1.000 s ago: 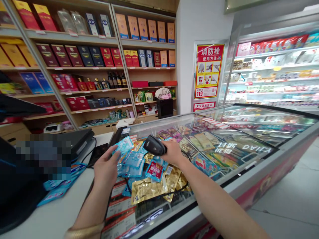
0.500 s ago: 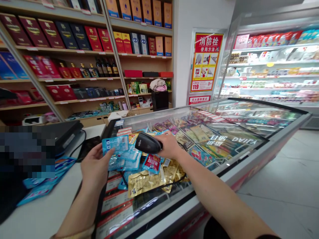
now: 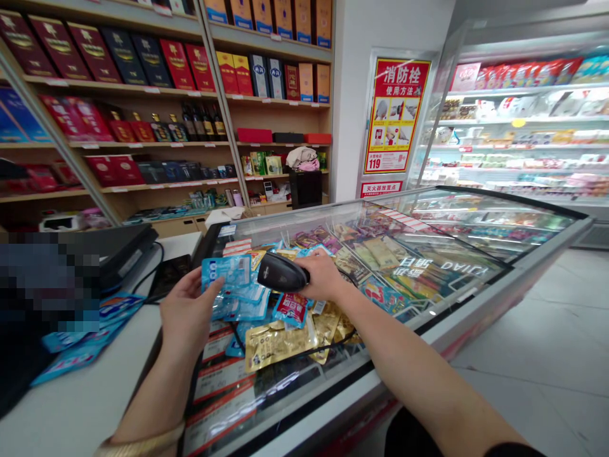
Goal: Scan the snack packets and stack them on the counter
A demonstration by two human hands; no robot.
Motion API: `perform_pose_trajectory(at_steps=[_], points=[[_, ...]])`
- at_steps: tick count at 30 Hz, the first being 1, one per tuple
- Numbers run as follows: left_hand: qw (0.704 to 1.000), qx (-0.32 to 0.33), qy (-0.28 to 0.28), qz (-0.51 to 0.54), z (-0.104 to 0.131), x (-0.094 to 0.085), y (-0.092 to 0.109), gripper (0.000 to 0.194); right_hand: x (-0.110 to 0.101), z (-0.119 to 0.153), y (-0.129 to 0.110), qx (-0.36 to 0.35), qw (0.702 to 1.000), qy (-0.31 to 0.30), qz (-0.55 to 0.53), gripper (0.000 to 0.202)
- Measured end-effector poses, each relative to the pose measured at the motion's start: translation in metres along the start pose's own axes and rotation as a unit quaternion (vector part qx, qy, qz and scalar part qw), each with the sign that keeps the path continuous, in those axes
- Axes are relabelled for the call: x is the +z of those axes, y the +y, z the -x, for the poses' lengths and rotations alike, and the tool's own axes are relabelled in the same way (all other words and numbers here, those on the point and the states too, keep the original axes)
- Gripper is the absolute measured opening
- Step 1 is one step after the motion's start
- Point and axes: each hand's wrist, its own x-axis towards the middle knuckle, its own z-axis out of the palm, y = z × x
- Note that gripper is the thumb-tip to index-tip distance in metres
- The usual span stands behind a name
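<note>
My left hand (image 3: 189,306) pinches a light blue snack packet (image 3: 228,271) between thumb and fingers. To its right, my right hand (image 3: 321,274) is wrapped round a black handheld barcode scanner (image 3: 281,271), whose head points left at the packet. Scanner and packet are close together, nearly touching in the view. Beneath both hands lies a heap of blue packets (image 3: 247,306), a red and blue packet (image 3: 292,309) and gold packets (image 3: 280,346) on the glass freezer lid. The scanner's black cable (image 3: 328,349) loops over the gold packets.
The chest freezer (image 3: 409,231) stretches away to the right. On the white counter (image 3: 109,374) at left lie more blue packets (image 3: 90,346) beside a black device (image 3: 128,257). Shelves of boxed bottles (image 3: 128,60) stand behind; a lit chiller (image 3: 523,133) is at back right.
My left hand has moved slightly right and up with the blue packet, nearer the scanner. My right hand has hardly moved.
</note>
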Motion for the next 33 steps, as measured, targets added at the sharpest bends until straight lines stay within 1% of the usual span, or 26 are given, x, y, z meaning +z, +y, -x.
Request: perform_pose_trajectory(at_steps=[7,15,20,26,28,30,32,33], points=[[1.000,0.002,-0.001,-0.007,-0.001,-0.001,0.000,0.053,-0.001,-0.001,-0.001,0.003,1.000,-0.006,-0.001,0.021],[1.000,0.000,-0.002,0.009,-0.001,0.000,-0.003,0.052,0.001,0.000,0.000,0.006,1.000,-0.003,-0.010,0.021],[1.000,0.002,-0.009,-0.003,0.000,0.000,-0.003,0.055,0.002,0.000,0.000,0.012,1.000,-0.004,-0.016,0.023],[1.000,0.011,-0.006,-0.021,-0.003,-0.001,-0.006,0.054,0.002,0.000,0.001,0.006,1.000,-0.001,-0.013,0.020],[0.999,0.013,-0.011,-0.050,-0.005,-0.003,-0.010,0.057,0.002,0.000,0.001,0.004,1.000,0.006,-0.009,0.021],[0.994,0.019,-0.029,-0.108,-0.008,-0.005,-0.016,0.059,0.002,0.001,0.001,0.011,1.000,0.015,-0.004,0.021],[0.979,0.043,-0.054,-0.190,-0.011,-0.008,-0.022,0.056,0.003,0.001,0.002,0.019,1.000,0.022,-0.002,0.020],[0.968,0.067,-0.061,-0.236,-0.013,-0.009,-0.025,0.053,0.003,0.002,0.002,0.022,0.999,0.024,-0.004,0.020]])
